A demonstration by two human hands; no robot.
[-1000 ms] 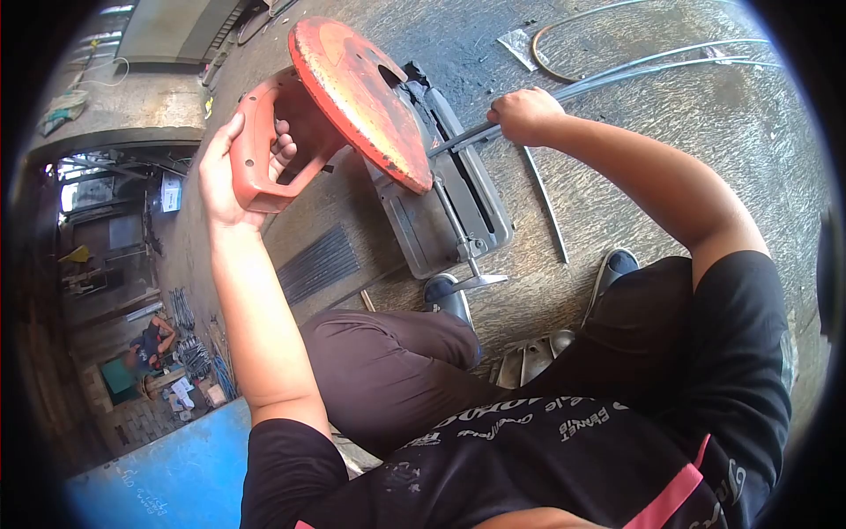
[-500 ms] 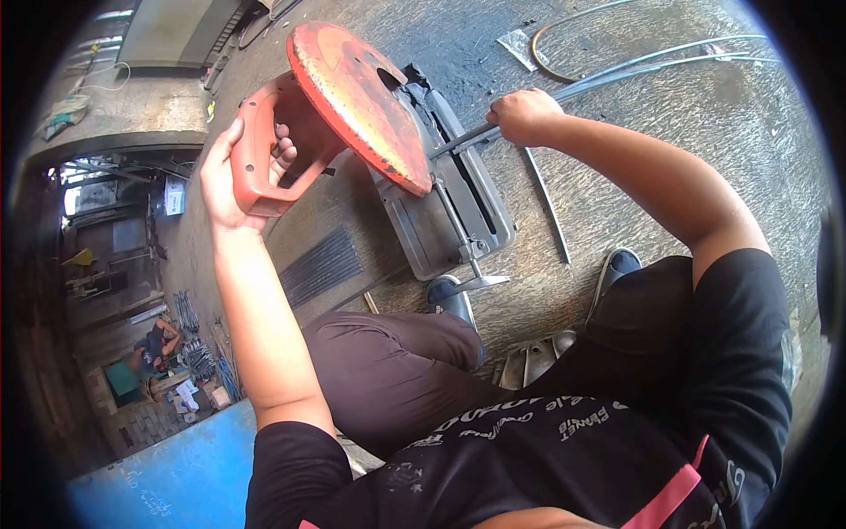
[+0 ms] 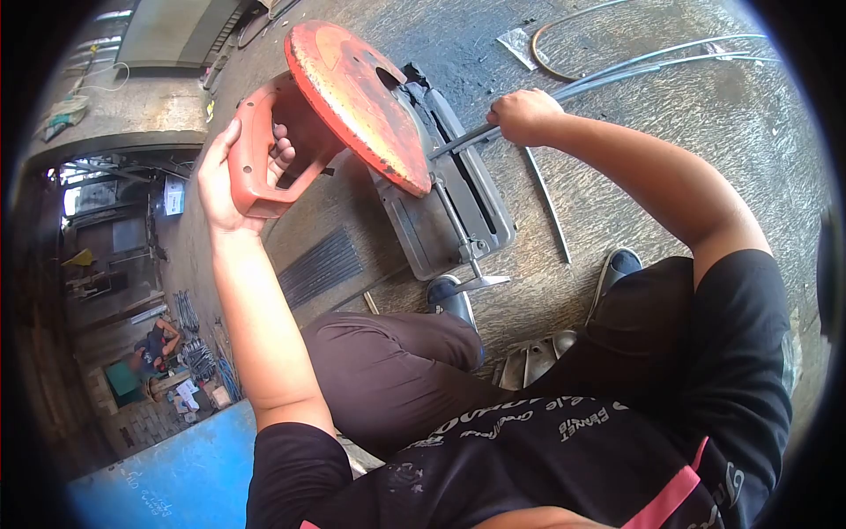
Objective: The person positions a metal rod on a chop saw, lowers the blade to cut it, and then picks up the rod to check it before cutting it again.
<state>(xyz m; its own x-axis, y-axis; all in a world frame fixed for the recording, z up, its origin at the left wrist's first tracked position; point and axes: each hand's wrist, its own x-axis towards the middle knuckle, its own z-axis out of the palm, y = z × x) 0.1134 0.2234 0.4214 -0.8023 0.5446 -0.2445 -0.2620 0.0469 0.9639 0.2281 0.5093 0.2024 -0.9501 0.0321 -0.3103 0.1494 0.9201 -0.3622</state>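
Observation:
My left hand [image 3: 231,172], palm up, is wrapped round the orange D-shaped handle [image 3: 253,157] of a chop saw. The saw's worn orange round guard [image 3: 352,101] hides most of the blade. Below it sits the grey saw base [image 3: 427,225], with a clamp screw and crank handle [image 3: 482,282] on the near side. My right hand [image 3: 526,116] is closed round a few long thin metal rods [image 3: 476,137]. Their ends lie across the base and reach in beside the guard. Where the blade meets the rods is hidden behind the guard.
Cut rods [image 3: 322,264] lie side by side on the floor left of the base. One loose rod [image 3: 548,207] lies to its right. Long rods [image 3: 670,57] trail away right. A blue panel [image 3: 167,472] stands lower left; another person [image 3: 157,344] is beyond it.
The saw handle, guard and my left hand have shifted very slightly left. My right hand and the rods look unmoved.

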